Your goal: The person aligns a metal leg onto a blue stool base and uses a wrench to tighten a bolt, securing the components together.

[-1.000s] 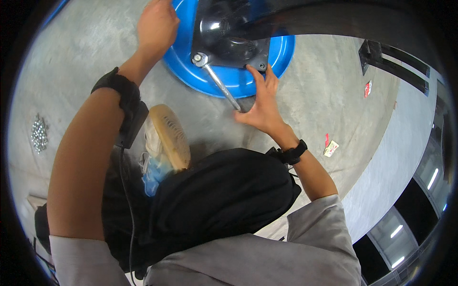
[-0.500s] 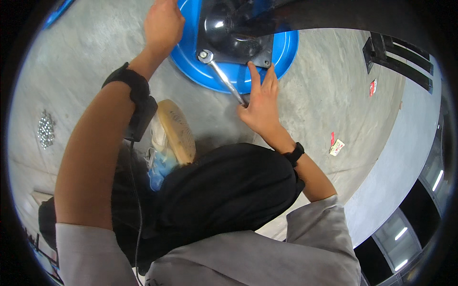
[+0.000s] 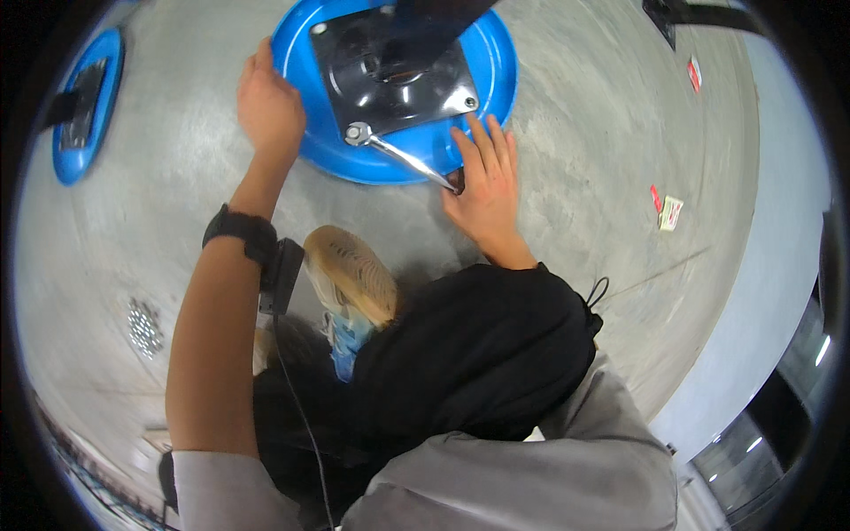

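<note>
A blue round base (image 3: 332, 164) lies on the floor in front of me, with a black square plate (image 3: 398, 106) on it and a dark post (image 3: 434, 31) rising from the plate. At the base's left rim, my left hand (image 3: 270, 106) is closed against the edge, its fingertips partly hidden. A silver wrench (image 3: 403, 157) has its head around a bolt (image 3: 356, 134) at the plate's near-left corner. My right hand (image 3: 487, 190) keeps the handle's end between thumb and palm. Its other fingers stretch toward the plate's near-right corner, beside another bolt (image 3: 470, 103).
A similar blue base (image 3: 71, 168) with a black plate stands at far left. Small shiny metal parts (image 3: 144, 327) are heaped on the floor at left. Red-and-white scraps (image 3: 670, 214) lie at right. My shoe (image 3: 350, 274) is near the base; a cable (image 3: 301, 403) hangs by my left arm.
The view has shifted and turned, so the base appears further left and the second blue base shows more. The wrench stays on the same bolt; both hands keep their places at the base.
</note>
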Tool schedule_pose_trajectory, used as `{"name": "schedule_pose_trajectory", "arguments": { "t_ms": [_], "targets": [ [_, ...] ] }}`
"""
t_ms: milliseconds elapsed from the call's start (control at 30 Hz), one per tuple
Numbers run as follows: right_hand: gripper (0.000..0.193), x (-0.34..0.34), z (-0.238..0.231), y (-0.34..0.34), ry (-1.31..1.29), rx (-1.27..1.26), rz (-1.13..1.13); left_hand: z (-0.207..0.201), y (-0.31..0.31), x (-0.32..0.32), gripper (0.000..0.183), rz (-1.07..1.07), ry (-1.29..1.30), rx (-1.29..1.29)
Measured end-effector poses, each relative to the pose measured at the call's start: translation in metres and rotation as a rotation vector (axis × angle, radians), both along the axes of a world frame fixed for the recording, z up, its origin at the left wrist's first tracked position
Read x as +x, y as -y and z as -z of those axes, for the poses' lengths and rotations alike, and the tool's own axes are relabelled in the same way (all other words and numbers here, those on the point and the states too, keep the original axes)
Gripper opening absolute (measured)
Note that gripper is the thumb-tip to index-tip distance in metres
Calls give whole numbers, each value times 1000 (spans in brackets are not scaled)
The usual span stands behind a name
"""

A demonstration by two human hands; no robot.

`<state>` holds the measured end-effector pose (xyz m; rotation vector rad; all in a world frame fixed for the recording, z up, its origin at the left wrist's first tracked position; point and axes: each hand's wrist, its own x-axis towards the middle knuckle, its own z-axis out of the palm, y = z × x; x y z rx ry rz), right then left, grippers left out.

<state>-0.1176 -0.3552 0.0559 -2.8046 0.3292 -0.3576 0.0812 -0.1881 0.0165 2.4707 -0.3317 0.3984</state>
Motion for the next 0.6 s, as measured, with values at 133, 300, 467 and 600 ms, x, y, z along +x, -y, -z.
{"name": "schedule_pose_trajectory", "arguments": {
  "t_ms": [133,300,467,600],
  "targets": [
    [30,-2,10,10,135,150,-168,-9,2,-2,42,30,-41,18],
    [22,-6,14,16,236,225,-257,-13,5,-6,42,108,-24,23],
    [24,-9,18,17,282,212,-157,-14,6,-6,42,75,-67,85],
    [19,-6,26,18,352,222,-195,-11,3,-5,43,107,-52,112]
  ]
}}
